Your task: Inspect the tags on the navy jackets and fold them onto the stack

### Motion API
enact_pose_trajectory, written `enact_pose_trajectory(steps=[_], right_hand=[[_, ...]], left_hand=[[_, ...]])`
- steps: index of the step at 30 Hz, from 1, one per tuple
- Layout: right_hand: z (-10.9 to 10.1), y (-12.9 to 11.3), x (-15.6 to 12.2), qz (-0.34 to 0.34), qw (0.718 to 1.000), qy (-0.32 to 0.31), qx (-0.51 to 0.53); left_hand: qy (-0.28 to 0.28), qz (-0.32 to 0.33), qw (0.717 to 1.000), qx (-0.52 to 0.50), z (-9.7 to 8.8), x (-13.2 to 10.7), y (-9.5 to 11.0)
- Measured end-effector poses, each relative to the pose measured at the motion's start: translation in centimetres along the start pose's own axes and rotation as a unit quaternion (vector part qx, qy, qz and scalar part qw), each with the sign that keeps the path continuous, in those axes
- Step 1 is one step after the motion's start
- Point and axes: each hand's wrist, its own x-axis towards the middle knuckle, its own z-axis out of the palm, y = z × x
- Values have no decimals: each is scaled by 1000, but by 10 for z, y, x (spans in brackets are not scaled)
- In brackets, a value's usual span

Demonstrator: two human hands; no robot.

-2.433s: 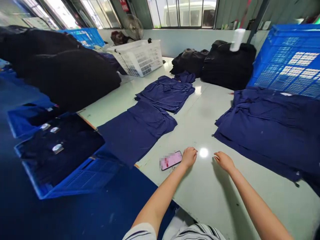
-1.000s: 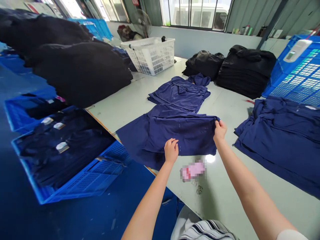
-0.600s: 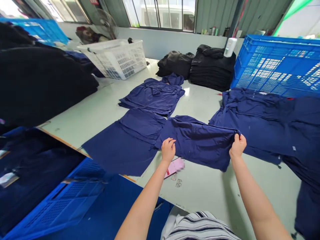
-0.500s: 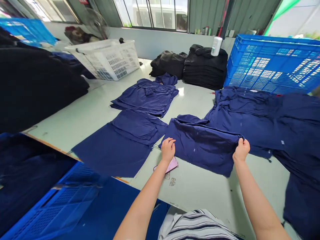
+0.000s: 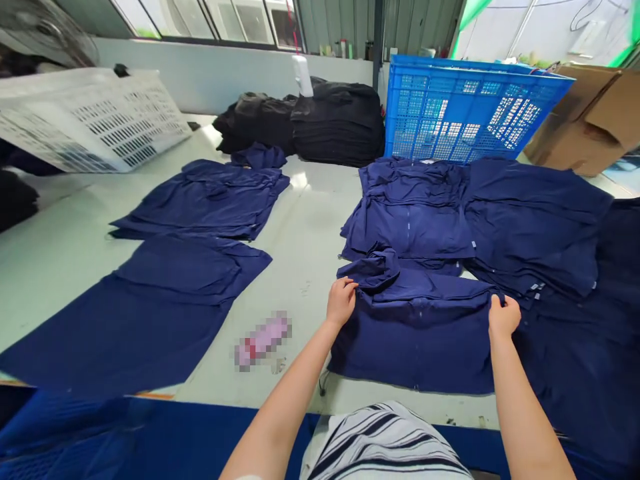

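1. Two hands on one navy garment (image 5: 413, 350) here! The left hand (image 5: 342, 301) pinches its folded top edge, the right hand (image 5: 504, 317) pinches the far end of that edge, and the two stay well apart with the cloth stretched between them.
2. Right beside the left hand, a crumpled bunch of cloth (image 5: 373, 268) rises from the fold.
3. Below the grip, the garment lies flat on the pale work table (image 5: 305, 233).
4. Just beyond the grip sits a pile of navy garments (image 5: 407, 213); more dark navy cloth (image 5: 565, 360) lies right beside the right hand.
5. Left of the left hand, there's a blurred pink phone (image 5: 263, 340), then a flat navy cloth (image 5: 140, 313) and a folded navy pile (image 5: 200, 200).
6. Far beyond the grip: black clothing stacks (image 5: 320, 123), a blue plastic crate (image 5: 465, 110) and a white plastic basket (image 5: 85, 117).
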Motion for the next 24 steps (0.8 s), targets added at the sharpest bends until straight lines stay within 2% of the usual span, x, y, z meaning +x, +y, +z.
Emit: enact_pose_trajectory(steps=[2,4,6,8,11,15,17,19,22,24], right_hand=[[-3,3,1,-30,998,-35,-46],[6,1,-5,-111,977,-137,-121],[25,-5,-16,-218,909,-288,-209],[45,-11,-30,-262,848,-380,-258],[67,-14,-52,-248,805,-439,-313],[64,-4,-81,-272,755,-479,-356],[55,7,-95,-272,754,-481,-357],[48,18,-106,-249,776,-472,-336],[48,30,-104,-186,837,-461,-226],[51,33,-86,-116,882,-442,-116]], left_hand=[[-14,13,1000,3,17,3,20],[-32,18,999,20,33,7,43],[-49,17,997,55,46,13,66],[-75,13,991,106,57,19,85],[-159,-15,968,193,67,21,97],[-292,-73,920,250,67,0,86],[-317,-72,912,252,65,-20,76],[-311,-62,916,248,63,-40,69],[-280,-54,935,211,59,-59,64],[-249,-55,954,155,54,-61,61]])
